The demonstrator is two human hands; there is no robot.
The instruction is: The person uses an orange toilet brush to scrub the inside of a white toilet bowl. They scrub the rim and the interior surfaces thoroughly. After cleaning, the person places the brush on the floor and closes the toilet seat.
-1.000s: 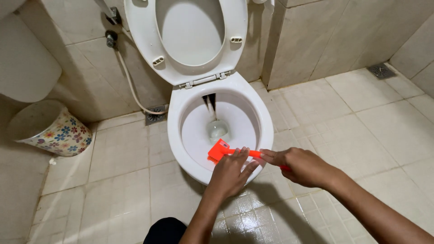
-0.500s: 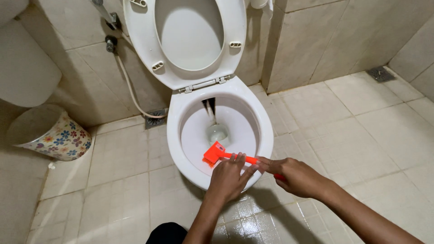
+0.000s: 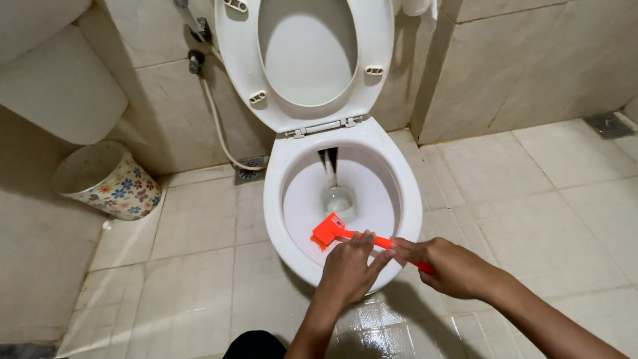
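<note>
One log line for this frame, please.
left hand: on brush handle | right hand: grip on handle end | brush head: inside toilet bowl | seat: up

We saw an orange toilet brush [image 3: 345, 236] lying slantwise across the near side of the white toilet bowl [image 3: 279, 219], its flat rectangular head down against the inner wall at the left, bristles facing the porcelain, its thin straight handle rising rightward over the rim.
</note>
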